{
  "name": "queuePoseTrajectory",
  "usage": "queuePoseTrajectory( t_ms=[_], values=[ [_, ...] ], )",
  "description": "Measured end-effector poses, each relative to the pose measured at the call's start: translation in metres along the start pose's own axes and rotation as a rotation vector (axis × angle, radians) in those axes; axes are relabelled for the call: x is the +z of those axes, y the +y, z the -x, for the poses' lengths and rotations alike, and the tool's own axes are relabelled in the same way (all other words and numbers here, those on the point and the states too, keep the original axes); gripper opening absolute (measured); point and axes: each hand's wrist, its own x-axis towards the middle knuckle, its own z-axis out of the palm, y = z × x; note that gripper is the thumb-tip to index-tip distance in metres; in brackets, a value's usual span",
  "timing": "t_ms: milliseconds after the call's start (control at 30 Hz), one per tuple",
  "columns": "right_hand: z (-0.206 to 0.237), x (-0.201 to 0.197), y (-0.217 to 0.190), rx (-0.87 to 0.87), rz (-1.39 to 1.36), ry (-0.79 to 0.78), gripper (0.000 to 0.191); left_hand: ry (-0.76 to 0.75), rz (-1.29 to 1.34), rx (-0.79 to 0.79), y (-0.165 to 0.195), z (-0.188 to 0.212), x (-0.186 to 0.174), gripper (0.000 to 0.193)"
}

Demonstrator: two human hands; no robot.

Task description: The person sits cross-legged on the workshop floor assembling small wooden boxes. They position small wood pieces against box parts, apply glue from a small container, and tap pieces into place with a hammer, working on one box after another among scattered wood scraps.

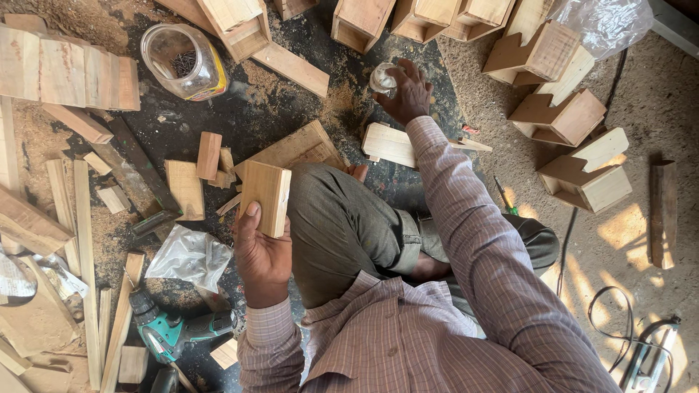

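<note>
Left arm: while the person sits cross-legged on the floor [408, 193], the left forearm is bent up beside the knee, the left hand [262, 255] raised with its back to the camera.
Left grip: fingers and thumb clamped on a small rectangular wooden block [266, 196], held upright by its lower end, thumb on the near face.
Right arm: stretched forward across the knee, sleeve down to the wrist, the right hand [408, 93] far out in front.
Right grip: fingers curled around a small clear container [381, 78] that rests on the floor; the grip is closed over its near side.
Block's place: in the air above the sawdust, just beside the left knee, near a flat board [298, 148] lying on the floor.
Around: a clear plastic jar [182, 62] lies toward the far left; a teal cordless drill [171, 331] lies by the left elbow; a pale notched wooden piece [389, 144] sits under the right wrist.
</note>
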Motion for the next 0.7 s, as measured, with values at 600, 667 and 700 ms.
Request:
queuePoseTrajectory(
  t_ms=[600,667,700],
  values=[
    [0.056,-0.065,-0.001,0.029,-1.197,-0.209,0.029,-0.034,0.056,-0.094,-0.013,0.021,0.016,0.027],
    [0.099,-0.093,-0.021,-0.07,-1.16,-0.17,0.034,-0.042,0.051,-0.108,-0.021,0.028,0.022,0.026],
    [0.124,-0.107,-0.032,-0.118,-1.143,-0.153,0.037,-0.075,0.05,-0.121,-0.026,0.032,0.025,0.027]
  ],
)
